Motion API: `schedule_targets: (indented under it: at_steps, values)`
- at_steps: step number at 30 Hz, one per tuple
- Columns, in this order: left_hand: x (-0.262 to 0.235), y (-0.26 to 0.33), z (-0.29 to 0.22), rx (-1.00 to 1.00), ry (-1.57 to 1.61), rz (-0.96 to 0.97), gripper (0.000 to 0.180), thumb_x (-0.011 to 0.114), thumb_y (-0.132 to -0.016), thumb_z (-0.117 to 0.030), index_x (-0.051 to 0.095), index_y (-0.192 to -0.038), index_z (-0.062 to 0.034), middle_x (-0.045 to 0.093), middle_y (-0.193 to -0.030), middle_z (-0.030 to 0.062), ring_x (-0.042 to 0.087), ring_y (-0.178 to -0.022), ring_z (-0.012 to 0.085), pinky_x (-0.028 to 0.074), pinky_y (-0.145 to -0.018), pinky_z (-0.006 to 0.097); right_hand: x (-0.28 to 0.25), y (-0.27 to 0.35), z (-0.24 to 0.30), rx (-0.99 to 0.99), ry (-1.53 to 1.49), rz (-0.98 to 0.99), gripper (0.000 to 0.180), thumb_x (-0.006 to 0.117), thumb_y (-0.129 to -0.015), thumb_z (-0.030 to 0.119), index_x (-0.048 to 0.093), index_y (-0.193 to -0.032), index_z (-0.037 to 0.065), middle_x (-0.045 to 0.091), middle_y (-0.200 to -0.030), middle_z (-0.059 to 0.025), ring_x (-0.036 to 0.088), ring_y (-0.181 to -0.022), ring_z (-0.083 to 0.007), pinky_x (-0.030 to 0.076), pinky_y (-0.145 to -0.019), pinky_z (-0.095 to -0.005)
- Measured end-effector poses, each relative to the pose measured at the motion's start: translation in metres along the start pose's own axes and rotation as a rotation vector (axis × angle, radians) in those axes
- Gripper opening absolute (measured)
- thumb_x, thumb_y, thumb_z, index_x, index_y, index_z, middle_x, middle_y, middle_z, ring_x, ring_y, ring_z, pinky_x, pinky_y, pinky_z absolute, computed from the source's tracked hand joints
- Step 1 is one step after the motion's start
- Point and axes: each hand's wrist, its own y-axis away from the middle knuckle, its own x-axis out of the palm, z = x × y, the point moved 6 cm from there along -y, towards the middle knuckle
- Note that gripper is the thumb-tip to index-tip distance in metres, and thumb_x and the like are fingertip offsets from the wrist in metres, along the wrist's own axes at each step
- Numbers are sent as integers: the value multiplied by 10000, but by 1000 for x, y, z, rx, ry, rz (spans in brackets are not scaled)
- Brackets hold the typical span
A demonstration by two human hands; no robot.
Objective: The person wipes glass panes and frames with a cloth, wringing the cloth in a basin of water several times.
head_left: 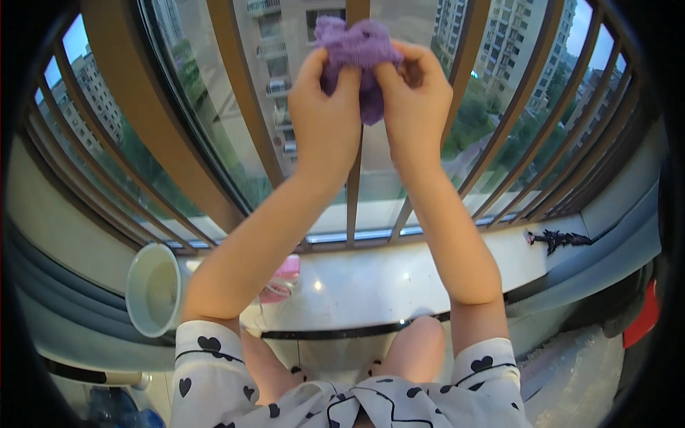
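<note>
Both my hands are raised high in front of a barred window. My left hand (325,118) and my right hand (417,100) together grip a bunched purple cloth (357,44), pinching it between thumbs and fingers. The cloth sits against the vertical brown bars (242,93) of the window guard, near the top centre. My forearms reach up from the lower edge, with white sleeves printed with black hearts.
A white marble sill (385,278) runs below the bars. A white basin (151,289) rests at the left of it, a pink object (287,269) lies behind my left arm, and a small dark object (560,239) lies on the sill at right. Tall buildings and trees show outside.
</note>
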Motion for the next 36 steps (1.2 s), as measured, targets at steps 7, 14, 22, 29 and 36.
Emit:
schedule_targets:
  at_steps: [7, 14, 22, 29, 36]
  values:
    - [-31, 134, 98, -515, 54, -86, 195, 593, -903, -101, 598, -1078, -12, 603, -937, 4, 528, -839, 65, 435, -730, 223, -62, 131, -108, 422, 111, -75, 182, 665, -836, 103, 644, -988, 4, 635, -926, -76, 608, -812, -126, 506, -684, -260]
    - [-64, 252, 203, -762, 38, -156, 180, 582, -902, -56, 534, -1074, -40, 576, -960, 4, 531, -872, 83, 442, -758, 234, -100, 251, -194, 861, -24, -175, 160, 595, -865, -25, 592, -1018, 21, 631, -888, -15, 567, -771, -72, 457, -677, -223]
    - [-84, 323, 277, -933, -80, -185, 240, 541, -882, 4, 485, -1109, -47, 565, -1029, 54, 548, -939, 146, 453, -833, 281, -128, 327, -262, 957, -10, -134, 211, 546, -876, -18, 541, -1084, 14, 620, -996, -72, 591, -891, -146, 476, -789, -268]
    - [-103, 344, 313, -908, -275, -44, 407, 558, -823, 37, 484, -1218, -22, 588, -1148, 131, 573, -1058, 231, 442, -915, 323, -134, 356, -290, 1021, 215, -193, 296, 491, -795, -102, 541, -1061, 19, 607, -1003, -88, 576, -931, -173, 457, -833, -284]
    - [-94, 337, 291, -1001, -252, 8, 488, 543, -801, 48, 460, -1278, -10, 590, -1130, 132, 588, -1021, 223, 471, -872, 318, -143, 346, -286, 1108, 195, -129, 321, 531, -794, -80, 528, -1094, 34, 612, -1003, -75, 588, -912, -161, 475, -771, -270]
